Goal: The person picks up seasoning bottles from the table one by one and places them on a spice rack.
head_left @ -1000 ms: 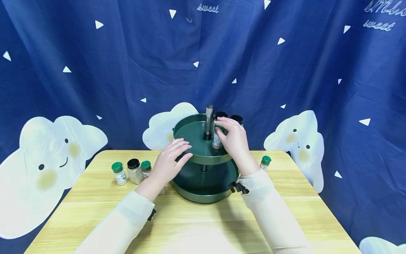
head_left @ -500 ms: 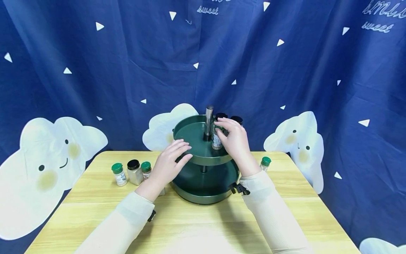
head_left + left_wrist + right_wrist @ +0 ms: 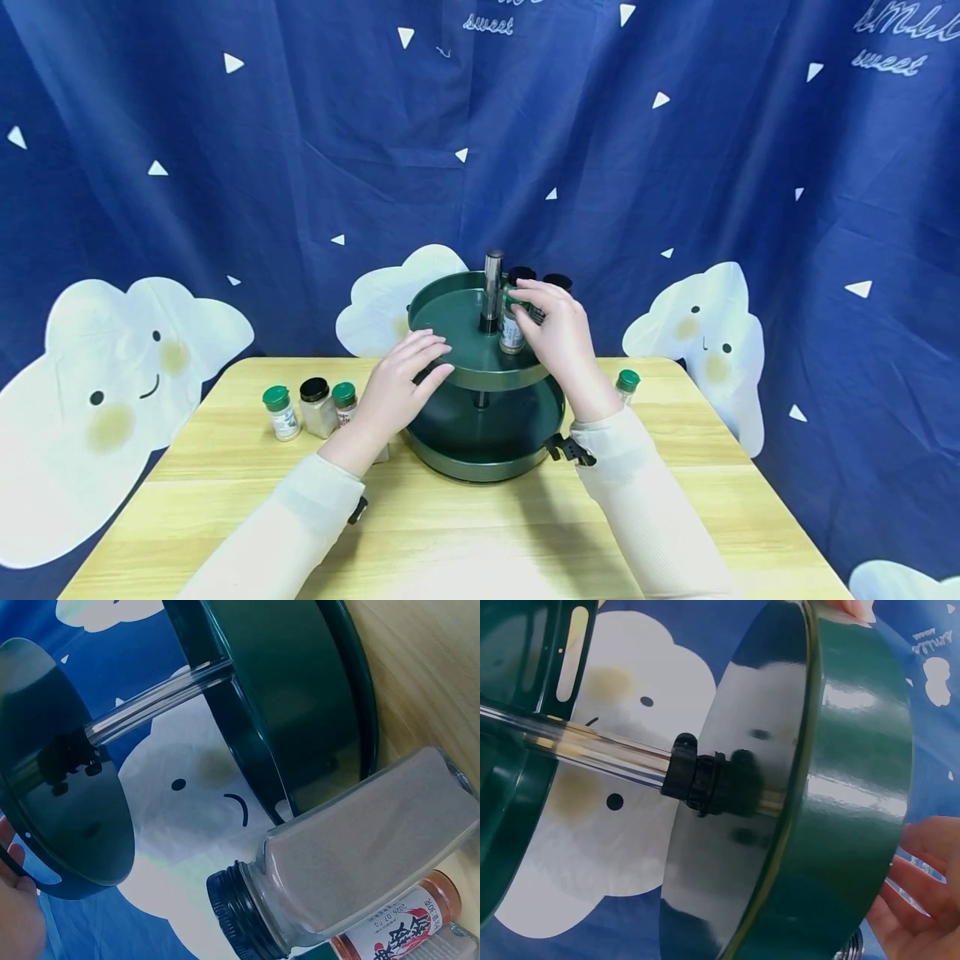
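Observation:
A two-tier green turntable rack (image 3: 483, 379) with a central metal post stands on the table. At the left rim of its upper tray, my left hand (image 3: 397, 379) has its fingers lying fairly straight against the edge. My right hand (image 3: 557, 327) reaches over the upper tray's right side. Its thumb and fingers are around the green lid of a small spice jar (image 3: 512, 333), which stands upright beside the post. In the right wrist view, the tray wall covers most of the jar and part of the right hand (image 3: 926, 889). Black-lidded jars (image 3: 557, 282) stand behind that hand, partly hidden.
Left of the rack stand a green-lidded jar (image 3: 281, 414), a black-lidded square jar (image 3: 318, 408) and another green-lidded jar (image 3: 345, 402). A large square jar of powder (image 3: 367, 847) shows in the left wrist view. One green-lidded jar (image 3: 627, 383) stands right of the rack.
My right hand has shifted slightly right, and more of the jar's green lid shows. The left hand and the rack have stayed in place.

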{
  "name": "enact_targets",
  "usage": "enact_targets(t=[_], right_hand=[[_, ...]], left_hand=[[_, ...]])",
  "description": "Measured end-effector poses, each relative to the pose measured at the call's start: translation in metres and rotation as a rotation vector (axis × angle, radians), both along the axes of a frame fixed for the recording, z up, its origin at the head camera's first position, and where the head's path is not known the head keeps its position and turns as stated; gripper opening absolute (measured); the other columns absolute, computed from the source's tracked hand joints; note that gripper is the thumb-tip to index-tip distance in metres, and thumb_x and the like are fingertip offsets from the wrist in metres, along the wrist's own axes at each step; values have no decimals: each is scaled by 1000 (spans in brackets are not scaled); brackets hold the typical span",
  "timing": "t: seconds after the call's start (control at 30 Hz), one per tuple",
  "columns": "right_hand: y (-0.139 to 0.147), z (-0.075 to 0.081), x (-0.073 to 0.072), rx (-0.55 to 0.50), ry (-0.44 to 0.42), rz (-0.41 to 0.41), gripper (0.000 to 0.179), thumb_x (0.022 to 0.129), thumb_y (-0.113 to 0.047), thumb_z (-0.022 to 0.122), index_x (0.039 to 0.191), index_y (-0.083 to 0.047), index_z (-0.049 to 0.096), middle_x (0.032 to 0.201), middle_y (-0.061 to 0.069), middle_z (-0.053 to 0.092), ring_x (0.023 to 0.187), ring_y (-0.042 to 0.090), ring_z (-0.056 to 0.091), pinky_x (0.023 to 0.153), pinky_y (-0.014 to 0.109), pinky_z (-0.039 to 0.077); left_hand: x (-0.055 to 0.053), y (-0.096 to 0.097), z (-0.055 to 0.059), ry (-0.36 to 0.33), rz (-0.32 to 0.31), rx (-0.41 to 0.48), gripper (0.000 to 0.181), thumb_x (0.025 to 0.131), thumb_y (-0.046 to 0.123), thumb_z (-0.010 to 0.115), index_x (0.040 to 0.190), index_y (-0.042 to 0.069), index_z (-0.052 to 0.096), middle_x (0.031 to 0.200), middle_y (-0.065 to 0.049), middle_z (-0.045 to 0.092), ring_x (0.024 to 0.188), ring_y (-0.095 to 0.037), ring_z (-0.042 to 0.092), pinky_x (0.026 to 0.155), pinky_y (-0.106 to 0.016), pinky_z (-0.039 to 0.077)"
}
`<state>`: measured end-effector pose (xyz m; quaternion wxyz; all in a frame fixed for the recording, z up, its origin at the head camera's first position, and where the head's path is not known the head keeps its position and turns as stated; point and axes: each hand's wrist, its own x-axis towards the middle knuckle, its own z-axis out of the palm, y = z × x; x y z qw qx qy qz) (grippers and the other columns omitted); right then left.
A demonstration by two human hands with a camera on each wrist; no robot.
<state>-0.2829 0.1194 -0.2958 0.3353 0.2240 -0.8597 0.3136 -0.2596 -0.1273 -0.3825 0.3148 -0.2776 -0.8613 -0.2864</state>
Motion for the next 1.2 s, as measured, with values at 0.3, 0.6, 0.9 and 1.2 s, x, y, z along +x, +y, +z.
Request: enact_targets(t=[0.3, 0.6, 0.9, 1.2], right_hand=[[4, 2, 7, -14, 16, 5, 20, 92, -11, 73, 112, -9, 77, 127, 4, 69, 121, 24, 61, 100, 43, 51], [11, 3, 14, -38, 22, -8, 20, 91, -13, 75, 110, -7, 78, 124, 5, 70, 118, 25, 62, 94, 43, 54], [20, 5, 18, -43, 49, -14, 20, 92, -14, 75, 110, -7, 78, 122, 6, 71, 118, 25, 63, 99, 46, 51], [27, 5, 25, -73, 22, -15, 20, 91, -13, 75, 110, -7, 78, 121, 7, 71, 118, 26, 62, 100, 48, 51]], left_hand=[[0, 1, 1, 3, -5, 1, 34, 95, 31, 70, 125, 13, 70, 133, -4, 65, 135, -23, 50, 115, -45, 38], [0, 1, 0, 6, -11, 9, 34, 95, 30, 70, 124, 12, 71, 132, -6, 65, 135, -24, 50, 115, -45, 37], [-1, 1, 2, 7, -9, 7, 34, 95, 30, 70, 124, 12, 71, 132, -7, 65, 135, -25, 50, 115, -47, 37], [0, 1, 2, -9, -10, 7, 34, 96, 31, 69, 124, 12, 71, 133, -5, 65, 136, -23, 49, 116, -44, 35]])
